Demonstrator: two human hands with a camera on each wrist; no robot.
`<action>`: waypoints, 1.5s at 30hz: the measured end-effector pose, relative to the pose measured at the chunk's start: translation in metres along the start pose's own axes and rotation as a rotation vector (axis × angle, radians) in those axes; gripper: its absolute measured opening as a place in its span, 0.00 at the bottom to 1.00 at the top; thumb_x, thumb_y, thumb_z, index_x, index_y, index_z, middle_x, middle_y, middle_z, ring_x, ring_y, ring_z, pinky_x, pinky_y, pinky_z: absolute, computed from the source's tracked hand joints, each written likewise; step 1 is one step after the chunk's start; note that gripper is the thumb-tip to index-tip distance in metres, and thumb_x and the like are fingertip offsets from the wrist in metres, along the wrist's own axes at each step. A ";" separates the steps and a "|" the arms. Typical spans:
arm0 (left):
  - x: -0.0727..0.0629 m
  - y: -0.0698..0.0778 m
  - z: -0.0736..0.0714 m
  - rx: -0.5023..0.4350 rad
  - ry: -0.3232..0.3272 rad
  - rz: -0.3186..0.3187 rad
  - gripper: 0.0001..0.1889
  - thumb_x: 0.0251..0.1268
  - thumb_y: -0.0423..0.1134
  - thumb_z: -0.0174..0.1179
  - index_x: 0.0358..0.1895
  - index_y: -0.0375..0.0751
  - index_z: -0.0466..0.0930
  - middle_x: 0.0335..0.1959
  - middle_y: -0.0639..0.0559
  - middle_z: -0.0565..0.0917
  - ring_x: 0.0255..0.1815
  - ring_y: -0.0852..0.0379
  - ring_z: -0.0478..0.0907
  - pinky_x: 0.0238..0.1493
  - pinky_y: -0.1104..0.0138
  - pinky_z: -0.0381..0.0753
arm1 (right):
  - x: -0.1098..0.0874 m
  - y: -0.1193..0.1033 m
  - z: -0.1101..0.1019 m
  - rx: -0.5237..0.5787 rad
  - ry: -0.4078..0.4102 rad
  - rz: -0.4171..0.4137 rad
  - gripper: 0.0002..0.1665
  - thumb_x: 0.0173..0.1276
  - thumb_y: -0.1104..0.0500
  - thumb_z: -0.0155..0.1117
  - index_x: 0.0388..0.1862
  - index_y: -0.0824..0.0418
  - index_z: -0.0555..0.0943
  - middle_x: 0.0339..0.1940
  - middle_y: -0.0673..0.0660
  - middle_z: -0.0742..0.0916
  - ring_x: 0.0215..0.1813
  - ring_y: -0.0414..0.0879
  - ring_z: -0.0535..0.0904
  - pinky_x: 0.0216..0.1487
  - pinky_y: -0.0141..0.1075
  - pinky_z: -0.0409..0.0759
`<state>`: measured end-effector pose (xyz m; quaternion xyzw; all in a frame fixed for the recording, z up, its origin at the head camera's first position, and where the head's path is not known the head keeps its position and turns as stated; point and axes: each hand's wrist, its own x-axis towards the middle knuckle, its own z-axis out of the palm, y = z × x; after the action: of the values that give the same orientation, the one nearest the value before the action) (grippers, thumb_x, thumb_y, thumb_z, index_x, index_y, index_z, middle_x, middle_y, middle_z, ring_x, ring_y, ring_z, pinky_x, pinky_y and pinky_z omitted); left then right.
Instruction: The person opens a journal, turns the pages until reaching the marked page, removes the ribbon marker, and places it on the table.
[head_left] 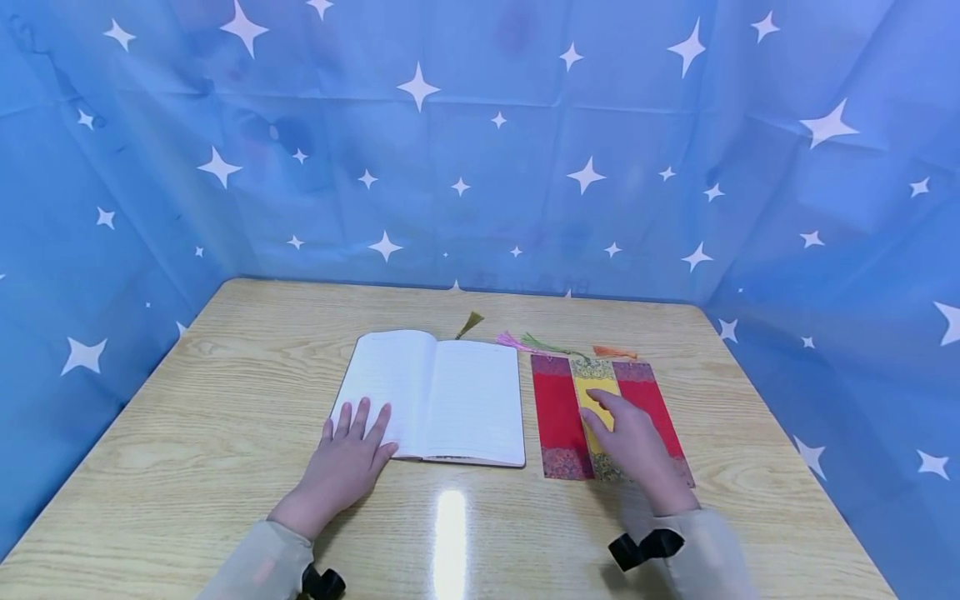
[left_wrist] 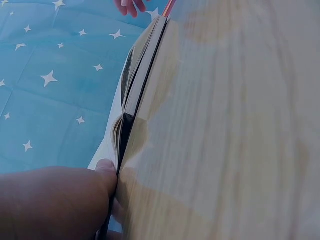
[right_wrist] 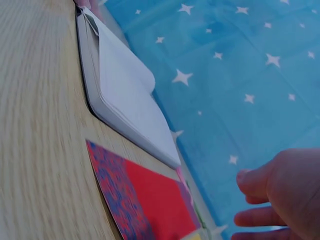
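Observation:
A lined notebook [head_left: 476, 400] lies open on the table. My left hand [head_left: 348, 454] rests on the lower part of its left page, fingers spread. Right of the notebook, three tasselled bookmarks lie side by side: a red bookmark [head_left: 558, 408], a yellow bookmark [head_left: 598, 382] and another red bookmark [head_left: 654, 402]. Over the yellow one and partly across the right red one hovers my right hand [head_left: 633, 437], fingers loosely bent and holding nothing. In the right wrist view its fingers [right_wrist: 257, 216] stand apart from the left red bookmark [right_wrist: 160, 200].
An olive tassel [head_left: 470, 323] sticks out past the notebook's top edge. Pink [head_left: 513, 341], green [head_left: 551, 346] and orange tassels [head_left: 615, 352] extend above the bookmarks. The wooden table [head_left: 225, 375] meets a blue star-patterned curtain [head_left: 480, 208] at the back and sides.

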<state>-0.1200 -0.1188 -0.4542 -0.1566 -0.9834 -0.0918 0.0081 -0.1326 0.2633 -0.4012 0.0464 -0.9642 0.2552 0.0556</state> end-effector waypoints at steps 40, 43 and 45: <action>-0.001 0.000 0.000 -0.017 0.002 0.001 0.30 0.73 0.53 0.41 0.72 0.40 0.55 0.70 0.31 0.53 0.69 0.31 0.45 0.63 0.38 0.49 | -0.002 -0.047 0.055 -0.171 -0.227 -0.370 0.43 0.53 0.37 0.67 0.64 0.56 0.72 0.68 0.57 0.70 0.70 0.58 0.57 0.65 0.54 0.58; -0.001 -0.001 -0.001 -0.015 -0.004 0.000 0.31 0.73 0.53 0.41 0.72 0.40 0.54 0.70 0.31 0.52 0.70 0.31 0.44 0.63 0.38 0.48 | -0.002 -0.048 0.055 -0.191 -0.246 -0.366 0.44 0.55 0.36 0.65 0.65 0.57 0.70 0.69 0.57 0.69 0.71 0.57 0.56 0.67 0.52 0.56; 0.000 -0.001 -0.001 -0.012 -0.003 0.001 0.31 0.73 0.53 0.41 0.72 0.40 0.54 0.70 0.31 0.52 0.69 0.31 0.45 0.63 0.38 0.48 | -0.001 -0.048 0.056 -0.197 -0.251 -0.362 0.45 0.56 0.36 0.64 0.67 0.57 0.68 0.69 0.57 0.68 0.71 0.57 0.56 0.67 0.52 0.55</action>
<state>-0.1203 -0.1196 -0.4536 -0.1575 -0.9827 -0.0974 0.0056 -0.1304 0.1937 -0.4262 0.2442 -0.9597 0.1382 -0.0156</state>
